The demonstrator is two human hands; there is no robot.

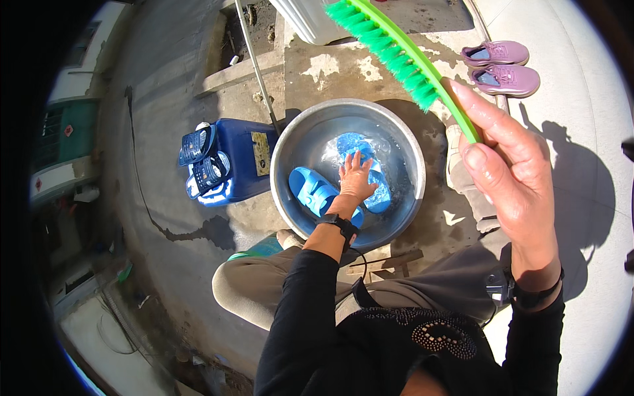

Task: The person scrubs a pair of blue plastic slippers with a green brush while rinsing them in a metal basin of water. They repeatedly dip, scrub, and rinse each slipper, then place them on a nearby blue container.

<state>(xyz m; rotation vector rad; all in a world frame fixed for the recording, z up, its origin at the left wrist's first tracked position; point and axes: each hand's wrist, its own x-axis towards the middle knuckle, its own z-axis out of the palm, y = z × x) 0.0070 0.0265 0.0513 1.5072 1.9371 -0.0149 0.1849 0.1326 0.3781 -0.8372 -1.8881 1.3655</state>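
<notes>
My right hand (518, 165), raised at the upper right, pinches the end of a bright green scrubbing brush (409, 63) between thumb and fingers. The brush's green bristles face left and down, clear of the basin. A round metal basin (414, 165) with water in it stands before me. My left hand (356, 183) is over it with fingers spread, at a wet blue slipper (378, 193); whether it presses on the slipper or hovers just above, I cannot tell. The other blue slipper (310, 187) lies tilted at the basin's left side, partly behind my left wrist.
Left of the basin is a blue plastic jerrycan (246, 185) with a pair of dark blue and white slippers (210, 170) on it. A thin pole (257, 69) leans beside it. Pink shoes (505, 79) sit at the upper right. A white bucket (310, 23) stands beyond the basin.
</notes>
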